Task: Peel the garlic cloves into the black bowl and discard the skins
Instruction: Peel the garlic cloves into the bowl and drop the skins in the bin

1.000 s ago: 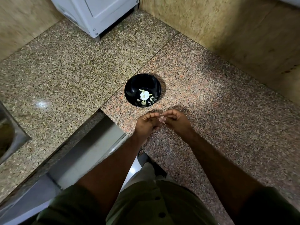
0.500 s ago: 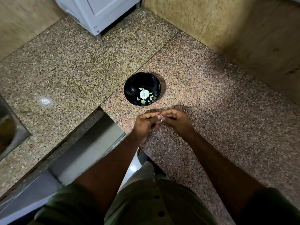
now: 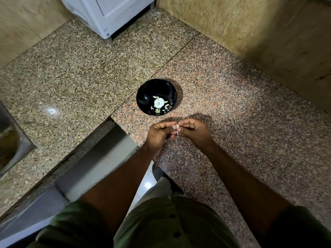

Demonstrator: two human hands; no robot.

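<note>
Both hands — the left hand point(image 3: 160, 133) and the right hand point(image 3: 194, 130) — pinch one garlic clove point(image 3: 177, 128) just before the black bowl point(image 3: 143, 97), probably so the peeled clove drops in easily.

Domestic kitchen indicated: speckled granite counter point(image 3: 80, 72) set in an L; steel sink point(image 3: 10, 140) at 9 o'clock; white appliance point(image 3: 111, 13) at 12 o'clock; tiled wall point(image 3: 259, 33) at 2 o'clock.

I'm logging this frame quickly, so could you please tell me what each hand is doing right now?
Left hand: fingers curled, pinching the garlic clove.
Right hand: fingers curled, pinching the same clove from the other side.
</note>
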